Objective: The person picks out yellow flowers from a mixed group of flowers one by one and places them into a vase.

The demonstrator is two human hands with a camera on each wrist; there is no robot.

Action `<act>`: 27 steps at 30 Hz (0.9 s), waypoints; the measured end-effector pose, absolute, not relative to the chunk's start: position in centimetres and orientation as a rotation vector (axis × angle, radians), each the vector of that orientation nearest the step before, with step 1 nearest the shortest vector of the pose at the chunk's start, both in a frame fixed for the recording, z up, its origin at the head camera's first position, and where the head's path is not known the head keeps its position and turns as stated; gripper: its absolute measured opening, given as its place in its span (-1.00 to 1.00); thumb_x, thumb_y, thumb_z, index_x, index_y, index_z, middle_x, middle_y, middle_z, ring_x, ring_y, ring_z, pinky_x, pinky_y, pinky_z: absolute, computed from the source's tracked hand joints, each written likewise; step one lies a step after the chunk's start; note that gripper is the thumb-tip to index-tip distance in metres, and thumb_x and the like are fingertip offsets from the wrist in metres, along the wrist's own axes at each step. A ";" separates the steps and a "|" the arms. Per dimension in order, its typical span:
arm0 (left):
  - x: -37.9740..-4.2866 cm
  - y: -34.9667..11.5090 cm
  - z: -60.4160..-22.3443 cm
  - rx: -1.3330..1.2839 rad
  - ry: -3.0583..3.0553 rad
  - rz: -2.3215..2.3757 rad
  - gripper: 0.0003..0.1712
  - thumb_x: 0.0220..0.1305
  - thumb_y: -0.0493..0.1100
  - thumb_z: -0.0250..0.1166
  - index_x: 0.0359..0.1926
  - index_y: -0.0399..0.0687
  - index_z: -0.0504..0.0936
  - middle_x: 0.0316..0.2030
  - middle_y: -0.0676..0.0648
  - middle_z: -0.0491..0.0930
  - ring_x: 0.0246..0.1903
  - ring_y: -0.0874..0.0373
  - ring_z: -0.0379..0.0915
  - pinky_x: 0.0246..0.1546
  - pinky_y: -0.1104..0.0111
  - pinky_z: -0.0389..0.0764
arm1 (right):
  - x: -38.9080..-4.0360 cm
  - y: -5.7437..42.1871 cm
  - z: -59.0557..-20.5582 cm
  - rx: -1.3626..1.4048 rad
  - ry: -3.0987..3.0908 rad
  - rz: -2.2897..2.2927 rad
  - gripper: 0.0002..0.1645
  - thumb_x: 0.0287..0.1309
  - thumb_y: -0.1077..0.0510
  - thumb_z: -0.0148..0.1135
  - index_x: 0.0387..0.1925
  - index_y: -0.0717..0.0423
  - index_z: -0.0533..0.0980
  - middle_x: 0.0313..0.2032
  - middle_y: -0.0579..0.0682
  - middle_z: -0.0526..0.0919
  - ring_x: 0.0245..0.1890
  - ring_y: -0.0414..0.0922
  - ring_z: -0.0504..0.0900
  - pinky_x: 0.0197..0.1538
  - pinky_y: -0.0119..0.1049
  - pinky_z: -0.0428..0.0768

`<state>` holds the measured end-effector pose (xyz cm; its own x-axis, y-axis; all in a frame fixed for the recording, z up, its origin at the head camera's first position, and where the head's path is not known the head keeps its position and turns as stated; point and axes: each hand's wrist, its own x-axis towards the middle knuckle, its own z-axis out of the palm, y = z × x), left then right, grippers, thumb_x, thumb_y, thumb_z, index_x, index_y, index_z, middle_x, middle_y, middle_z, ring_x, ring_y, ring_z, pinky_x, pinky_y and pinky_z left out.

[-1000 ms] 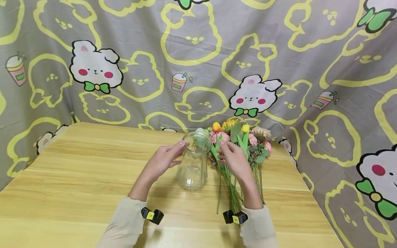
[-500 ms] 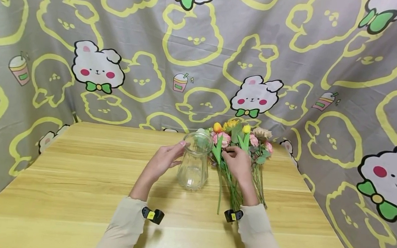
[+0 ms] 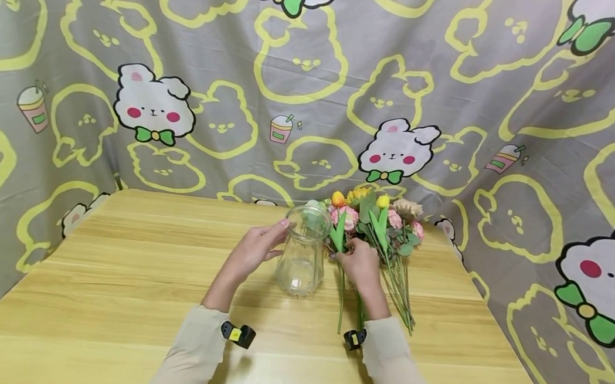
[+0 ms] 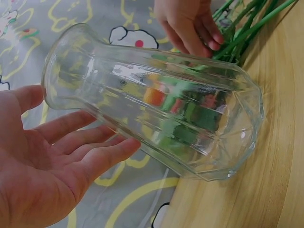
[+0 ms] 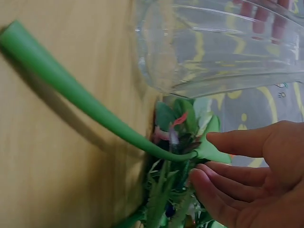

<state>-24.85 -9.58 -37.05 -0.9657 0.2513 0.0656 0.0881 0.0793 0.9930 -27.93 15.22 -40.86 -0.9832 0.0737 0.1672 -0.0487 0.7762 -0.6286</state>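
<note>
A clear glass vase (image 3: 299, 265) stands upright on the table. My left hand (image 3: 253, 248) is at its left side: the thumb touches the rim and the fingers lie nearly straight along the glass in the left wrist view. Right of the vase lies a bunch of artificial flowers (image 3: 404, 208). My right hand (image 3: 360, 266) is over the stems, at the orange tulip (image 3: 338, 199). In the right wrist view its thumb and fingers stand apart on either side of the tulip's green stem (image 5: 95, 107), right where the leaf begins.
The wooden table (image 3: 164, 289) reaches back to a grey patterned curtain (image 3: 231, 58), which hangs behind it and at both sides. Yellow, pink and cream blooms lie near the table's back edge, with several stems pointing toward me.
My right hand has come down and a little left, from above the blooms to the tulip's stem. Stems beneath it have shifted slightly. The left hand and vase keep their place.
</note>
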 end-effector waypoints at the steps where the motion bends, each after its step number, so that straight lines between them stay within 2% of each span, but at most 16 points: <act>1: -24.9 -9.6 -37.1 0.352 2.214 2.023 -0.25 0.51 0.31 0.03 0.38 -0.17 0.47 0.44 -0.17 0.37 0.44 -0.08 0.29 0.32 0.08 0.54 | -27.9 15.1 -40.9 -0.018 -2.787 0.977 -0.55 0.21 0.15 0.43 0.07 0.33 0.61 -0.31 0.20 0.75 -0.50 -0.03 0.66 -0.44 -0.20 0.62; 5: -24.9 -9.6 -37.2 0.362 2.213 2.025 -0.24 0.51 0.31 0.03 0.39 -0.18 0.46 0.44 -0.18 0.37 0.44 -0.09 0.28 0.33 0.05 0.53 | -27.9 14.9 -41.2 -0.012 -2.793 0.893 -0.59 0.16 0.20 0.44 0.00 0.37 0.62 -0.30 0.27 0.75 -0.54 -0.01 0.63 -0.46 -0.23 0.61; 9: -24.9 -9.6 -37.2 0.364 2.226 2.020 -0.25 0.51 0.32 0.03 0.38 -0.16 0.48 0.43 -0.17 0.38 0.44 -0.08 0.30 0.32 0.06 0.55 | -28.0 14.7 -41.4 -0.023 -2.805 0.864 -0.64 0.16 0.20 0.45 -0.06 0.36 0.63 -0.24 0.32 0.75 -0.52 0.03 0.66 -0.43 -0.17 0.67; 22: -25.0 -9.5 -37.3 0.361 2.219 2.027 -0.24 0.49 0.34 0.04 0.37 -0.13 0.50 0.43 -0.18 0.38 0.43 -0.08 0.30 0.30 0.10 0.57 | -28.2 14.8 -42.1 -0.004 -2.789 0.854 -0.74 0.19 0.21 0.43 -0.11 0.27 0.69 -0.25 0.24 0.77 -0.48 0.02 0.69 -0.40 -0.13 0.72; 27: -25.0 -9.6 -37.4 0.362 2.215 2.033 -0.25 0.49 0.33 0.04 0.36 -0.14 0.50 0.43 -0.19 0.38 0.43 -0.09 0.31 0.30 0.07 0.56 | -28.2 14.8 -42.1 -0.013 -2.767 0.838 -0.81 0.17 0.25 0.39 -0.18 0.28 0.70 -0.26 0.25 0.77 -0.41 0.08 0.72 -0.35 -0.07 0.74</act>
<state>-24.99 -9.59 -37.36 -0.9652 0.2501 0.0770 0.0981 0.0727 0.9925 -28.24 14.85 -42.12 -0.9688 0.0803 0.2345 -0.0634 0.8345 -0.5474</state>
